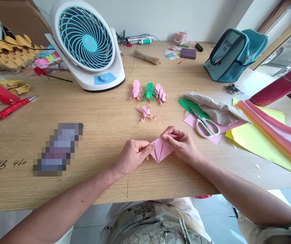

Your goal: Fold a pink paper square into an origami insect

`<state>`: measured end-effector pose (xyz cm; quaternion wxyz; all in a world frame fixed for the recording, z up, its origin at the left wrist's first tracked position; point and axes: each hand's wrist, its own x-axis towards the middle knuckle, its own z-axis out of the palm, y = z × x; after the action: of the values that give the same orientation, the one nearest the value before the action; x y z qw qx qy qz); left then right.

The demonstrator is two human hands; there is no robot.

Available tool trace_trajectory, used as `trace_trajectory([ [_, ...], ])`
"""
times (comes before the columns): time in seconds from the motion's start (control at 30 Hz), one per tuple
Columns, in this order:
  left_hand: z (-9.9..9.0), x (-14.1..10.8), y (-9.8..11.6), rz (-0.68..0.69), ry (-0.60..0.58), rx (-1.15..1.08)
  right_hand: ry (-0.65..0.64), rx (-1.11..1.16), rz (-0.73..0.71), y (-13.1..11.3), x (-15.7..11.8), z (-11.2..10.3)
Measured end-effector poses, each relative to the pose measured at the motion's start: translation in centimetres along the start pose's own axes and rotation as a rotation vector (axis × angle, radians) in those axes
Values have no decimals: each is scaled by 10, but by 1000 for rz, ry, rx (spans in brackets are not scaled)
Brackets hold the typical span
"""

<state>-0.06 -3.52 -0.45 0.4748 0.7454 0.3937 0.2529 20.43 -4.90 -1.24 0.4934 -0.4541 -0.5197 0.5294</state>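
A folded piece of pink paper (162, 151), with creases fanning from its lower point, is held between both hands above the table. My left hand (134, 153) pinches its left edge between thumb and fingers. On the upper right edge, my right hand (181, 141) grips it with the thumb on top. Beyond the hands lies a pink folded paper figure (146, 112). Behind that one stand a green paper figure (149, 92) and two pink ones on either side of it. White-handled scissors (204, 124) rest on pink and green paper to the right.
A white fan (89, 42) stands at the back left. Red-handled pliers (10, 109) and a blurred flat object (59, 149) lie left. Yellow sheets (262, 145), a grey cloth (215, 107), a red flask (279, 87) and a teal bag (233, 56) are right.
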Motion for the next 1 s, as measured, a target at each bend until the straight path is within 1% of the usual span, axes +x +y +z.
trace_trajectory([
  [0.23,0,0,-4,-5,9,-27,0,-19,0,-5,1,2],
  [0.37,0,1,0,-32,-38,-122,-7,-17,2,-6,0,2],
  [0.43,0,1,1,-74,-72,-197,-4,-8,11,-5,0,1],
  [0.5,1,1,1,-153,-96,-246,-1,6,9,-3,0,1],
  [0.57,2,2,0,-230,-106,-273,1,25,2,-1,0,0],
  [0.63,3,2,-2,-275,-104,-297,3,44,5,0,0,0],
  [0.83,6,3,-2,-286,-55,-399,40,71,18,-2,-1,2],
  [1.0,9,3,-1,-291,-133,-471,76,64,1,-6,-2,3],
])
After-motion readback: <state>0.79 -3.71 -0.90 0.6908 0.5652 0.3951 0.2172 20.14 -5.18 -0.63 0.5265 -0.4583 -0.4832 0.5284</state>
